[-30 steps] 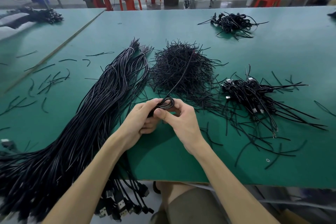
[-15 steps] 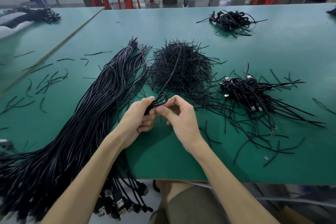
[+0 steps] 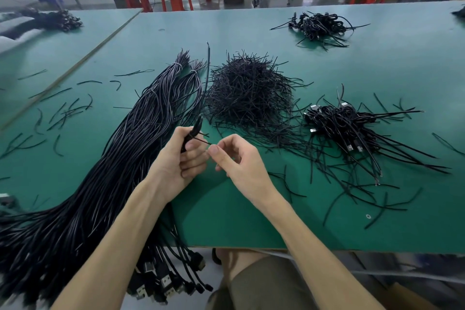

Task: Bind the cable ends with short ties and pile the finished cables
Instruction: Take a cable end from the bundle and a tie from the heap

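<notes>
Head view: the left hand (image 3: 176,158) grips a looped end of thin black cable (image 3: 193,131) above the green table (image 3: 251,209). The right hand (image 3: 239,161), earlier pressed against the loop, now sits just apart, pinching a short black wire tie (image 3: 203,142) wrapped round it. Binding seems underway; the pile of finished black cables (image 3: 344,121) waits to the right.

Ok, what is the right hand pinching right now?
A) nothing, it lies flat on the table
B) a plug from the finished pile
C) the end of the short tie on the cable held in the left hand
C: the right hand pinches the free end of the short tie, which leads to the folded cable gripped in the left hand.
</notes>
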`<act>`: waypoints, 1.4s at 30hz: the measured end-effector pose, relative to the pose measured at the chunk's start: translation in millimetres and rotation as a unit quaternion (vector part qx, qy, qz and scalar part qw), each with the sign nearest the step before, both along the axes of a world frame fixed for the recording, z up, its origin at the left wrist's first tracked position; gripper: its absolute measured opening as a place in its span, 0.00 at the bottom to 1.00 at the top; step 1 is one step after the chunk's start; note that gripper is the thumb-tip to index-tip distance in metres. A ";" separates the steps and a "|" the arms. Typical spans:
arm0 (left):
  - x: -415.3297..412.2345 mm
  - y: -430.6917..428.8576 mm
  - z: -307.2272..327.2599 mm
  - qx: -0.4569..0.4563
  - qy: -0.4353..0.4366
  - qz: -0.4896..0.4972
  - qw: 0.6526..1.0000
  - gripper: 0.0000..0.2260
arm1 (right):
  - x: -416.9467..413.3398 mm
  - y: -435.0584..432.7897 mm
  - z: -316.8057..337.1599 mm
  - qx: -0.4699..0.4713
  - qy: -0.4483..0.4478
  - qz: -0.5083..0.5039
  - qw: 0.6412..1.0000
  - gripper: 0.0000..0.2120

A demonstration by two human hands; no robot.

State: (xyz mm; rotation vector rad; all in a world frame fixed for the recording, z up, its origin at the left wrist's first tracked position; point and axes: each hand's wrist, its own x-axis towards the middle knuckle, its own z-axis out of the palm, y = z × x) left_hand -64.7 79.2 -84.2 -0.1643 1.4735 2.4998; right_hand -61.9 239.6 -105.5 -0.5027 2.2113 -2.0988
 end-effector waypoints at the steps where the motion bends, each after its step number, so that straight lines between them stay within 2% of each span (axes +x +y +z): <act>1: -0.5 -0.6 0.3 0.008 -0.008 0.003 1.000 0.22 | 0.0 0.2 0.2 -0.001 -0.001 0.003 1.000 0.15; 8: 0.4 3.1 0.9 -0.030 -0.034 0.021 0.999 0.22 | 1.0 -2.3 1.0 -0.012 -0.004 0.008 1.000 0.18; 16: 3.6 2.8 -1.5 -0.082 0.030 -0.076 0.993 0.20 | 1.0 2.9 4.5 -0.068 -0.018 -0.020 0.997 0.11; 25: 4.5 6.4 -1.3 -0.112 0.036 -0.080 0.990 0.22 | 1.9 5.8 5.8 -0.073 0.007 -0.024 0.997 0.06; 31: 3.3 7.6 -1.6 -0.099 0.028 -0.053 0.993 0.22 | -0.4 5.4 1.9 -0.073 -0.005 -0.032 0.997 0.10; 42: 4.8 8.8 0.3 -0.132 0.035 -0.059 0.989 0.23 | 0.3 5.9 4.2 -0.083 -0.011 -0.043 0.996 0.11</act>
